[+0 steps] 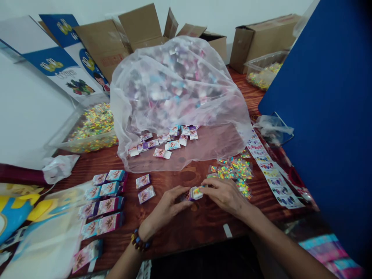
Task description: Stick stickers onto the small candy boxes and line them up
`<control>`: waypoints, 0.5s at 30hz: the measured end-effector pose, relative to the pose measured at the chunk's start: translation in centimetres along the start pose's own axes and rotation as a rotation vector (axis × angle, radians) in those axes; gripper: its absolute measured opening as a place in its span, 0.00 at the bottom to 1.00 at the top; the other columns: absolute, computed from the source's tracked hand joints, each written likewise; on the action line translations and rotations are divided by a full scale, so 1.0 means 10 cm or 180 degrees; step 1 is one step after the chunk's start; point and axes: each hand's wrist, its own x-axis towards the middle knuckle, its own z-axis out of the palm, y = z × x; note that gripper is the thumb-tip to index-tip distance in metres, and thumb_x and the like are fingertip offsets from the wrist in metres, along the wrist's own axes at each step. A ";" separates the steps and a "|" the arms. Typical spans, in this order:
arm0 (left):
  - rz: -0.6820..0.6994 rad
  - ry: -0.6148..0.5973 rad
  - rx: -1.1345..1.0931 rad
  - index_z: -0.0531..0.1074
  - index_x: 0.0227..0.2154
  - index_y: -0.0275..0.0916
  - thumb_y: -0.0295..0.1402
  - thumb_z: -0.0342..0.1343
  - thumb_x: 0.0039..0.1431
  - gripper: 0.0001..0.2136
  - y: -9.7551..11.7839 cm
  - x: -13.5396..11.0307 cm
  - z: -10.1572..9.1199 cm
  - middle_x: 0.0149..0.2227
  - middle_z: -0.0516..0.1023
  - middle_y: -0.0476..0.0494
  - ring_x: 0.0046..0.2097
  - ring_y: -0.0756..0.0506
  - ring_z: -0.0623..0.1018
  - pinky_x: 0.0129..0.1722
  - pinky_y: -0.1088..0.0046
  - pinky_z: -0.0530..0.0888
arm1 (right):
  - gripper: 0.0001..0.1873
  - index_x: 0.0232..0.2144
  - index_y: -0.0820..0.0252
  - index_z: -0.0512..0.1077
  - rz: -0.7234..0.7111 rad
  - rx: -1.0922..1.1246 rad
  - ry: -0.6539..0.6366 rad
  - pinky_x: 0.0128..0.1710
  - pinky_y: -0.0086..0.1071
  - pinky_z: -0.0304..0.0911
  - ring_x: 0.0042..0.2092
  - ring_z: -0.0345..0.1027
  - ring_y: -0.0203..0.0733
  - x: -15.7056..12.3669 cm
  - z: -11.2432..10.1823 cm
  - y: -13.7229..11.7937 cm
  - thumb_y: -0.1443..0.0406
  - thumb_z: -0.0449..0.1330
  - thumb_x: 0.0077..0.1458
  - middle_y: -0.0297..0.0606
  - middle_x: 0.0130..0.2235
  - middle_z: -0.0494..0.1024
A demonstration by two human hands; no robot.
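My left hand (170,203), with a beaded bracelet at the wrist, is closed around a small printed cardboard box (187,195) above the near middle of the table. My right hand (228,195) pinches a small packet of colourful candy (198,191) at the box's end facing right. The fingers partly hide both things, and how far the packet is inside I cannot tell. Just beyond my right hand lies a pile of similar candy packets (232,170). Two small boxes (143,181) lie left of my left hand, beside stacked rows of such boxes (108,205).
A big translucent bag (215,143) of small boxes spreads across the table's middle. Plastic tubs of candy stand at left (62,143) and far right (261,62). Sticker strips (269,166) lie near a blue panel (325,116). Open cartons (142,23) line the back.
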 end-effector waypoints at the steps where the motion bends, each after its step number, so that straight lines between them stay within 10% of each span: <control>1: -0.0017 -0.0018 -0.0038 0.69 0.49 0.44 0.42 0.54 0.58 0.17 0.01 -0.01 0.00 0.43 0.75 0.45 0.43 0.46 0.74 0.43 0.71 0.70 | 0.17 0.46 0.53 0.73 -0.0044 -0.0047 -0.0048 0.39 0.31 0.61 0.44 0.67 0.40 -0.01 0.02 0.00 0.66 0.46 0.64 0.39 0.46 0.73; 15: 0.0386 0.0349 0.1255 0.62 0.54 0.42 0.36 0.52 0.60 0.19 -0.02 0.00 0.17 0.48 0.71 0.40 0.49 0.43 0.73 0.49 0.63 0.72 | 0.22 0.50 0.58 0.68 -0.0172 -0.0069 -0.0643 0.55 0.44 0.54 0.49 0.62 0.44 0.06 -0.07 -0.13 0.74 0.52 0.53 0.41 0.50 0.71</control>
